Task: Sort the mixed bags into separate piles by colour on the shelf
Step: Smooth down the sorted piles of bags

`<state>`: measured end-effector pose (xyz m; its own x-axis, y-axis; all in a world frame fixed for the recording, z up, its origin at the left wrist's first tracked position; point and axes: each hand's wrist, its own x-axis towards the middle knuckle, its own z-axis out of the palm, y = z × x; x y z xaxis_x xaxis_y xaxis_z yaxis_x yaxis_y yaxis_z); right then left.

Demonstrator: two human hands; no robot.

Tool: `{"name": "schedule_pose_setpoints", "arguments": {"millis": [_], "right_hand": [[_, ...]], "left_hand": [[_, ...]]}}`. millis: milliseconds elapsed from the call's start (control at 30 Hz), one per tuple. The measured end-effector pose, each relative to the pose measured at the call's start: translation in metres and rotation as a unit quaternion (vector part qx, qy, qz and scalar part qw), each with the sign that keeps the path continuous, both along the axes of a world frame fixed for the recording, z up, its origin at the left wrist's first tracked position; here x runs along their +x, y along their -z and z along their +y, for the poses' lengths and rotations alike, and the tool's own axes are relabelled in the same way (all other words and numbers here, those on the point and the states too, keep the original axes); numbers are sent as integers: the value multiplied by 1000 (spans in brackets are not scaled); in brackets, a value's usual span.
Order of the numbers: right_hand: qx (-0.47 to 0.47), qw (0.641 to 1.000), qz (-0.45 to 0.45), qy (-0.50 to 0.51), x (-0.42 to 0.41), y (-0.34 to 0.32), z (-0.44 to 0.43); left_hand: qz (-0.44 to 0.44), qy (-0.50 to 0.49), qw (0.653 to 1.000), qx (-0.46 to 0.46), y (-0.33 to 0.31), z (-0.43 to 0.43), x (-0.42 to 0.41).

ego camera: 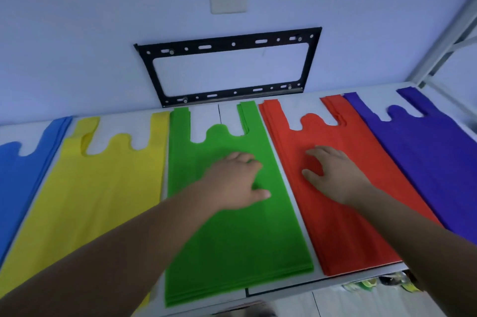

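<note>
On the shelf [214,120], starting from its left edge, lie the blue pile [18,174] and then the yellow pile [103,187], both flat. My left grip [235,179] rests open on the green pile [232,252], fingers loosely bent, holding nothing. My right grip [333,174] rests open, fingers spread, on the red pile [335,226]. The purple pile [426,156] reaches the right edge. I think the sorting is almost finished. I should press flat and even each pile's edges, keeping a gap between colours.

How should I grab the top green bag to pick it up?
Probably pinch a handle strap at the far end of the green pile, coming from above. The straps are narrow strips with bare shelf beside them; the wide flat body offers nothing to pinch.
</note>
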<state>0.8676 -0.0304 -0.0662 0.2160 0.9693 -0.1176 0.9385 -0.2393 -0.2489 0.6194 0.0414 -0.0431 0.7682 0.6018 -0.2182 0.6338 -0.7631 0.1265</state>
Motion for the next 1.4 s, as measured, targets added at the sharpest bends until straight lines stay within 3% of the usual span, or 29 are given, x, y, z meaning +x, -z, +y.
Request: {"name": "schedule_pose_setpoints", "arguments": {"millis": [267, 500, 733, 833, 900, 967, 1067, 1133, 1267, 1400], "right_hand": [[-14, 999, 25, -29, 66, -3, -23], [-41, 996, 40, -64, 139, 3, -53], [-29, 992, 61, -104, 141, 17, -44], [-21, 991, 78, -102, 154, 7, -46], [2, 994, 81, -73, 177, 0, -54], [16, 998, 63, -23, 210, -7, -64], [32, 993, 56, 99, 271, -16, -80], [43, 983, 53, 169, 310, -20, -90], [-11, 969, 22, 246, 365, -15, -111], [-48, 959, 10, 279, 385, 7, -123]], "left_hand": [[-58, 0, 998, -26, 22, -64, 106], [20, -59, 998, -23, 36, -78, 154], [63, -97, 989, -87, 23, -61, 158], [75, -101, 989, -71, 10, -60, 173], [27, -94, 994, -40, 4, -65, 196], [-64, -106, 990, -72, 2, -75, 229], [-201, -199, 915, -287, 0, -94, 286], [-230, -224, 882, -344, 1, -102, 317], [-143, -127, 962, -196, 11, -106, 350], [-58, -82, 984, -147, 27, -110, 365]]}}
